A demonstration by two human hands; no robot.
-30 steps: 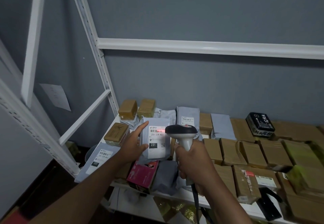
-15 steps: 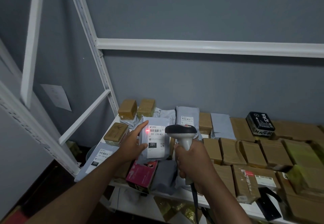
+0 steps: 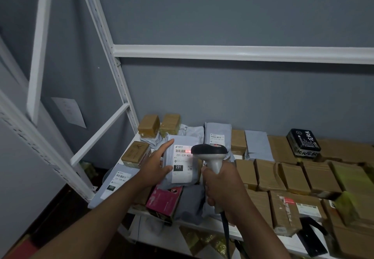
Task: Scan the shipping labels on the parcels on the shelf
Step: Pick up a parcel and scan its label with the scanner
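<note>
Scanner (image 3: 209,153) gripped in your right hand (image 3: 221,187), beam on the label (image 3: 183,164); left hand (image 3: 155,166) holds the grey parcel (image 3: 180,165) tilted at frame centre, label toward the beam.

A white metal shelf (image 3: 208,225) stood against a grey wall, its slotted upright (image 3: 113,60) rising at the left and a white crossbar (image 3: 242,53) running above. Parcels crowded its deck. At the back left sat two tan boxes (image 3: 149,125), with another tan box (image 3: 136,153) nearer the front. A grey mailer (image 3: 117,179) with a white label lay at the left edge, overhanging it. A pink box (image 3: 164,202) sat at the front edge. To the right, brown cardboard parcels (image 3: 283,175) lay in close rows, and a black box (image 3: 303,142) rested on top of them near the wall.
</note>
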